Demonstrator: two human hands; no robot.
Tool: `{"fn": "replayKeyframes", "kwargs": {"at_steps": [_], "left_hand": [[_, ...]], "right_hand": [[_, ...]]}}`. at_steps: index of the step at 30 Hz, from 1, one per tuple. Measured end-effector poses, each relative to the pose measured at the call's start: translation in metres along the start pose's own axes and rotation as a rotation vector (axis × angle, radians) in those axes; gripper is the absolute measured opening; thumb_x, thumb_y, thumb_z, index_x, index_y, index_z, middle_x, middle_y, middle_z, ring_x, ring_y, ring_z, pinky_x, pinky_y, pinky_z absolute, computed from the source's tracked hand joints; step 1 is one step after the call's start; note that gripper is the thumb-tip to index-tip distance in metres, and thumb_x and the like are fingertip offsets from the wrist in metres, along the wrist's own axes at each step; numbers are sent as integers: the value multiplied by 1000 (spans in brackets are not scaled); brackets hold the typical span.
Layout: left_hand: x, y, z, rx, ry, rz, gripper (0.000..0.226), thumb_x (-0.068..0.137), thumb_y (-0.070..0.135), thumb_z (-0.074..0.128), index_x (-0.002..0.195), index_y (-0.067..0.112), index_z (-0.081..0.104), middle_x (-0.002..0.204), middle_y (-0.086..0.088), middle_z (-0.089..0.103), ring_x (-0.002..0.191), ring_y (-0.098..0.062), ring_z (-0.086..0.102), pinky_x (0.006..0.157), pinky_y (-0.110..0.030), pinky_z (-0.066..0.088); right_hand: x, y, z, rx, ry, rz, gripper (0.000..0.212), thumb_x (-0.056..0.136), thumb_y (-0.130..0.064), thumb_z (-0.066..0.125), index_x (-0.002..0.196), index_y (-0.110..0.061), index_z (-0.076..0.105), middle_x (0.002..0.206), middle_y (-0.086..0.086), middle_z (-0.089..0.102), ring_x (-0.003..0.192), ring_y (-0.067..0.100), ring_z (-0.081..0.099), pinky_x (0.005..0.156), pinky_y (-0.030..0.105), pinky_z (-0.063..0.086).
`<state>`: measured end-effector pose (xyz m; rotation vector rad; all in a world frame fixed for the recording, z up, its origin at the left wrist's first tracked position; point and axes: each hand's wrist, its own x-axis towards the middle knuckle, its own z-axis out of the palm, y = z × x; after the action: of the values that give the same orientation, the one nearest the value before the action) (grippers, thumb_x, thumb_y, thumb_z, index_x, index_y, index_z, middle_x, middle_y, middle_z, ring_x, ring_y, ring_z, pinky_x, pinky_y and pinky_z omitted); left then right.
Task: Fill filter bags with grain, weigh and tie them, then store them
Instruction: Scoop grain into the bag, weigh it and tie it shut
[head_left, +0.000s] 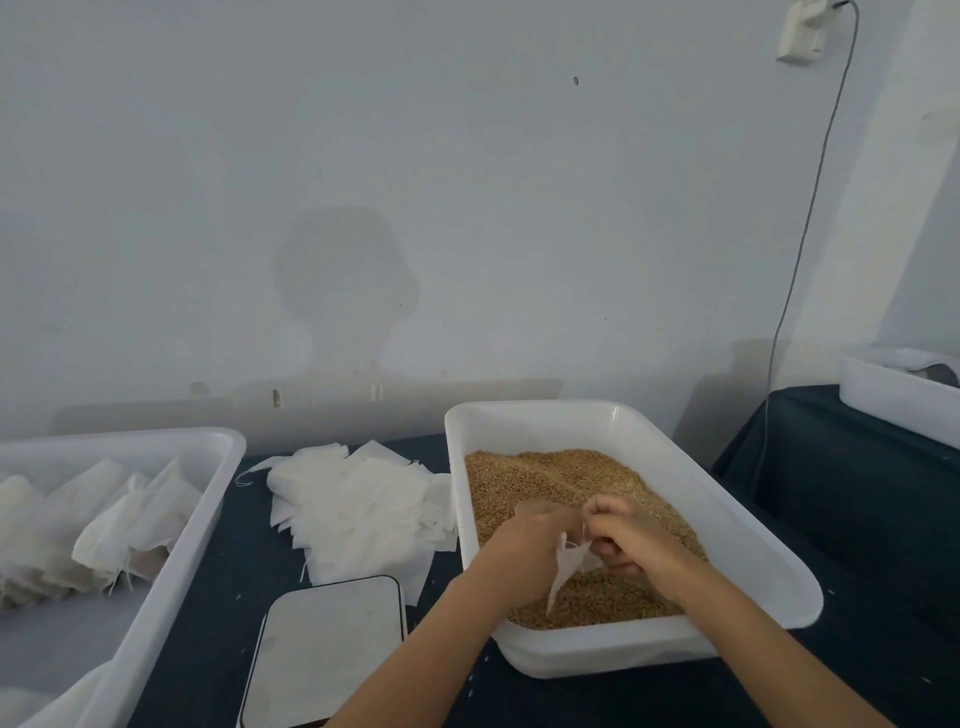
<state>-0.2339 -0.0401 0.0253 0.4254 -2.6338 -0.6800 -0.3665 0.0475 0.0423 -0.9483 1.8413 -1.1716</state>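
A white tub (737, 525) at centre right holds brown grain (561, 473). Over the grain, my left hand (530, 540) and my right hand (631, 535) both pinch the top of one small white filter bag (563, 564), which hangs limp with its tip touching the grain. A loose pile of empty filter bags (358, 509) lies on the dark table left of the tub. A flat scale (327, 649) with a pale platform sits in front of that pile. The white tub (171, 561) at far left holds several filled bags (104, 525).
The table is covered with a dark cloth (218, 623). A second dark-covered table at the right carries another white tub (893, 400). A grey cable (800, 249) runs down the wall from a socket at top right. The wall stands close behind the tubs.
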Motion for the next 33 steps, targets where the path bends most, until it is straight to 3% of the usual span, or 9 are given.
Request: {"fn": "replayKeyframes", "kwargs": {"at_steps": [3, 6, 10, 14, 18, 21, 24, 28, 33], "left_hand": [[1, 2, 2, 7, 5, -36, 18, 95, 7, 39, 103, 6, 55, 125, -8, 51, 111, -19, 47, 86, -26, 41], [1, 4, 4, 49, 24, -80, 33, 98, 35, 41, 97, 5, 56, 114, -6, 51, 92, -14, 47, 79, -24, 38], [0, 2, 3, 115, 166, -159, 17, 95, 15, 45, 105, 4, 53, 118, -7, 39, 90, -14, 44, 83, -21, 42], [-2, 5, 0, 142, 325, -150, 19, 94, 9, 44, 109, 5, 54, 134, -4, 23, 113, -17, 39, 95, -22, 39], [-5, 8, -5, 165, 354, -106, 18, 92, 3, 46, 104, 6, 58, 135, 0, 27, 111, -16, 38, 92, -21, 40], [-5, 11, -6, 157, 280, -102, 11, 90, -2, 45, 90, 6, 53, 127, 2, 36, 102, -13, 37, 86, -22, 40], [-5, 13, -5, 166, 208, -122, 16, 88, -3, 42, 95, 8, 52, 123, -1, 43, 100, -13, 39, 89, -24, 39], [-5, 9, -4, 192, 248, -142, 22, 92, 2, 42, 110, 5, 55, 130, -2, 43, 112, -18, 44, 98, -25, 39], [-3, 5, -1, 293, 221, -155, 23, 98, 13, 41, 118, 13, 52, 117, -3, 55, 107, -17, 48, 92, -26, 42]], "right_hand": [[0, -1, 0, 59, -11, -22, 18, 91, -2, 49, 74, -10, 48, 47, -2, 46, 37, 10, 30, 33, 19, 22], [2, 0, 1, 205, 49, -36, 11, 93, -5, 48, 82, -7, 51, 59, 4, 56, 45, 13, 46, 38, 19, 35], [12, 17, -2, -535, 335, -44, 7, 96, -18, 50, 94, -12, 53, 87, 5, 62, 76, 14, 59, 74, 30, 54], [14, 18, 6, -938, 225, 90, 26, 86, -27, 64, 106, -15, 54, 111, 4, 61, 104, 23, 55, 94, 39, 47], [18, 21, 14, -1110, 251, 146, 66, 90, -17, 56, 145, -9, 19, 136, 12, 49, 129, 33, 39, 107, 44, 33], [14, 20, 9, -1146, 252, 170, 40, 93, -14, 50, 132, -11, 41, 125, 8, 56, 119, 28, 49, 103, 40, 39], [6, 12, 4, -1213, 342, 16, 11, 93, -15, 46, 98, -17, 56, 95, -3, 57, 108, 23, 52, 98, 38, 40], [-2, -10, -15, -1367, 468, -66, 15, 91, -17, 46, 100, -21, 58, 78, -8, 47, 82, 15, 45, 82, 32, 36], [0, -24, -24, -1531, 348, 63, 18, 92, -8, 44, 88, -17, 59, 66, -7, 40, 64, 10, 46, 50, 20, 27]]}}
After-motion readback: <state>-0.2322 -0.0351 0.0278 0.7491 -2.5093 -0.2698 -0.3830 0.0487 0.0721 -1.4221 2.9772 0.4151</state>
